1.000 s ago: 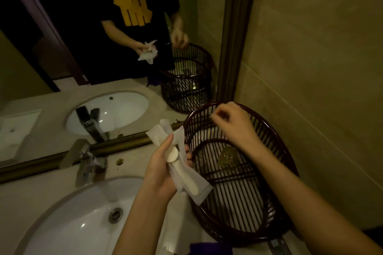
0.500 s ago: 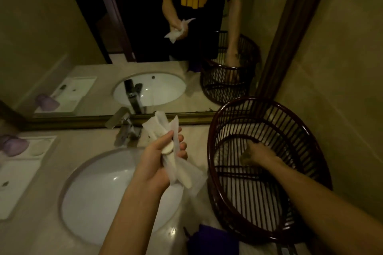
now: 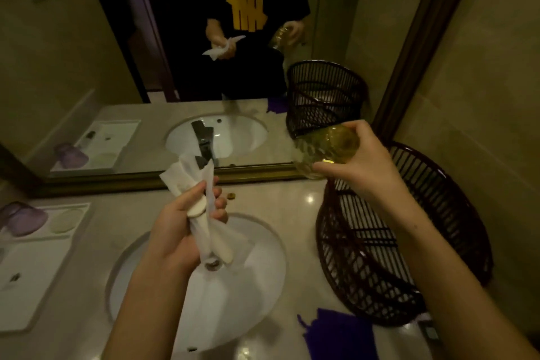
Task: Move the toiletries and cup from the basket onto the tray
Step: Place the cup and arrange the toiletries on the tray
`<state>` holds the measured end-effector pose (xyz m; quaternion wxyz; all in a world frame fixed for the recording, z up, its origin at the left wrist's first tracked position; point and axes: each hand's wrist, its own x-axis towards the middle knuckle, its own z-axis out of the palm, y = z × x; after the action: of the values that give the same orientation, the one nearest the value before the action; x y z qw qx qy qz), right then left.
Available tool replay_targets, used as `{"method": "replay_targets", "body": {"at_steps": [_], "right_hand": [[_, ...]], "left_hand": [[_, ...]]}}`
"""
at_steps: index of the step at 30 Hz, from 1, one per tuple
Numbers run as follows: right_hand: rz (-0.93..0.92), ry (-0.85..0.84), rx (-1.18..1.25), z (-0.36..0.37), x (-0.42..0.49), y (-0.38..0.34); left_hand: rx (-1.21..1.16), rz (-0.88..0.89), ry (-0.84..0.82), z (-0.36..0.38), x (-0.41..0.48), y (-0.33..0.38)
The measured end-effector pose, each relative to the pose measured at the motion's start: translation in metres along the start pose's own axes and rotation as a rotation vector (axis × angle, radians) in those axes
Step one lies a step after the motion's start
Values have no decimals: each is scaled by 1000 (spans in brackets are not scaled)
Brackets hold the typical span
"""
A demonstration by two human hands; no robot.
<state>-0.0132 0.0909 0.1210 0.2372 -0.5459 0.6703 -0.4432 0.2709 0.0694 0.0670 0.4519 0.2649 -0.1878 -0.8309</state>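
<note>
Tray (image 3: 43, 272): on the counter, far left of both hands, past the sink (image 3: 257, 260); left hand nearer.
Right hand (image 3: 362, 166): closed on one amber glass cup (image 3: 324, 149), lifted above the basket (image 3: 455, 213).
Left hand (image 3: 181, 228): gripping wrapped toiletries (image 3: 204, 213), long axis near vertical; count unclear.
Cups: one amber, one purple (image 3: 20, 218) already on the tray.

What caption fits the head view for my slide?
Right hand lifts a yellow glass cup above the basket; left hand holds wrapped toiletries over the sink.
</note>
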Motion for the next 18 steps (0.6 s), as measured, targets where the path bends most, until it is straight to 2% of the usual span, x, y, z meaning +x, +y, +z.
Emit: {"method": "replay_targets", "body": {"at_steps": [4,9,13,16,18], "right_hand": [[49,-181,619,98,-51,-58],[317,-468,1298,228,-95,-107],[473,-621,1535,306,-117,-147],[518,-772,1582,349,-122,-167],[555,-777,1573,374,-119,-175]], "left_hand": [[28,77,91,-52,-58,59],[23,196,187,-125,-135,137],[-22,256,280,-170,-183,188],[-48,282,334,-195,-204,212],[-71,296,362,-210,-212,223]]}}
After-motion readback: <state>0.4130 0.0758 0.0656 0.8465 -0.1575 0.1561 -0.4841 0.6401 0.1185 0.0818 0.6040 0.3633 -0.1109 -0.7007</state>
